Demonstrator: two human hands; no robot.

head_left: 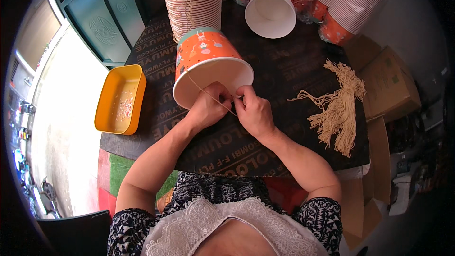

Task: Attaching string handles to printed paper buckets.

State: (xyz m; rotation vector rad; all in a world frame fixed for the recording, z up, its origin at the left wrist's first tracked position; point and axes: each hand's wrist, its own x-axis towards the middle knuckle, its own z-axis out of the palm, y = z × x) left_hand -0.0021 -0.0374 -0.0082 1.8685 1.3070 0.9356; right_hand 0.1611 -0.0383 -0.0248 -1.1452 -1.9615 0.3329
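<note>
An orange paper bucket (206, 50) with a pale green base band and printed figures lies tilted on the table, its white mouth toward me. From the left of its rim a thin beige cord (196, 84) crosses the mouth, passes over my left hand (209, 103) and ends up by my right fingers. Curled at the near rim, my left hand is closed on the bucket's edge. Close beside it, my right hand (254, 111) pinches thumb against forefinger at the rim, where the cord runs. The fingertips hide the cord's end.
A yellow tub (141, 99) with small pale and reddish bits stands at the left. A bundle of beige cords (343, 106) lies at the right. Behind are a tall stack of buckets (194, 7), one white-mouthed bucket (270, 15) and wrapped stacks (353, 4). A cardboard box (391, 85) adjoins the table.
</note>
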